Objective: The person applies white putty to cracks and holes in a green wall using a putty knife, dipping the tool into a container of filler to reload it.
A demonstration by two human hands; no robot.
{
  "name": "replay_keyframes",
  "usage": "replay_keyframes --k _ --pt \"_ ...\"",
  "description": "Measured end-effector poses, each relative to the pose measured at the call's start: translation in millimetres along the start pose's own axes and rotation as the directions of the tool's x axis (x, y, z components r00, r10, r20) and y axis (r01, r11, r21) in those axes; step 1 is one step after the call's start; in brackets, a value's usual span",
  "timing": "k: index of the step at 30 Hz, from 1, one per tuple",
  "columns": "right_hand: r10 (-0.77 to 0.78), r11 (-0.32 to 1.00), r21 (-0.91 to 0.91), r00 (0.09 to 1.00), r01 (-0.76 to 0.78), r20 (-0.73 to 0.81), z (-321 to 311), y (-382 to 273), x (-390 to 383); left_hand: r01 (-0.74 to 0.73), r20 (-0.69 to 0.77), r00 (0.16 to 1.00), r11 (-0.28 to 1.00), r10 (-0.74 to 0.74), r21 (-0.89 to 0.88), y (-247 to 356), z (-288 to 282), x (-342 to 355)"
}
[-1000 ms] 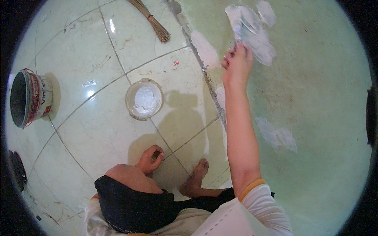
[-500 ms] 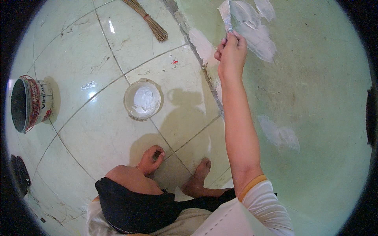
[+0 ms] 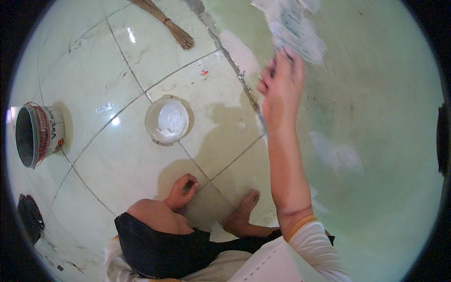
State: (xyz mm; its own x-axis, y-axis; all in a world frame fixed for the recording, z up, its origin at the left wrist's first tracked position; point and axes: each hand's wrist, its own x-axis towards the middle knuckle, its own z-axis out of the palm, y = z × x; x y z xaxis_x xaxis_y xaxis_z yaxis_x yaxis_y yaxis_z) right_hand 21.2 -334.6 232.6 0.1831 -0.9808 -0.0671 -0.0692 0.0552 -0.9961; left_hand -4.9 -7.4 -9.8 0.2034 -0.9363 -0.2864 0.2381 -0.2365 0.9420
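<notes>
My right hand (image 3: 284, 77) reaches out to the green wall (image 3: 376, 113), its fingers closed on a putty knife (image 3: 280, 44). Motion blur and white smears hide much of the blade. It lies against a patch of wet white putty (image 3: 303, 35), streaked so that green shows through. My left hand (image 3: 182, 191) rests beside my bent knee, loosely curled, with a gap between thumb and fingers and nothing visible inside. On the tiles between my hands stands a round white tub (image 3: 149, 123) holding white putty (image 3: 172, 118).
A bucket (image 3: 55, 126) lies or stands at the far left. A bundle of thin sticks (image 3: 177, 34) is at the top. A dark object (image 3: 29, 218) sits at lower left. My bare foot (image 3: 245, 207) is near the wall's rough base (image 3: 244, 84). Paler patches (image 3: 336, 152) mark the wall.
My right hand has moved slightly down and right, dragging the putty knife over the patch, which is now thinner and streaked. My left hand stays by the knee. The view has shifted slightly.
</notes>
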Motion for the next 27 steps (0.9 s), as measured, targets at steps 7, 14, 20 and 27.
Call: replay_keyframes --k 7,14,20,27 --pt "-0.003 0.99 0.142 0.995 0.017 -0.097 4 -8 19 -0.062 -0.014 0.998 0.991 0.064 0.119 -7 4 1" --pt "0.041 0.994 0.105 0.965 -0.014 -0.258 -81 -2 -54 -0.014 -0.025 1.0 0.992 0.017 0.123 -4 2 -6" --pt "0.041 0.997 0.066 0.983 -0.03 -0.178 -65 12 -63 0.128 -0.033 0.991 0.987 -0.132 -0.098 -10 -3 -7" --pt "0.037 0.997 0.071 0.999 -0.037 0.003 3 36 13 0.04 -0.077 0.996 0.997 -0.044 -0.064 -11 5 -2"
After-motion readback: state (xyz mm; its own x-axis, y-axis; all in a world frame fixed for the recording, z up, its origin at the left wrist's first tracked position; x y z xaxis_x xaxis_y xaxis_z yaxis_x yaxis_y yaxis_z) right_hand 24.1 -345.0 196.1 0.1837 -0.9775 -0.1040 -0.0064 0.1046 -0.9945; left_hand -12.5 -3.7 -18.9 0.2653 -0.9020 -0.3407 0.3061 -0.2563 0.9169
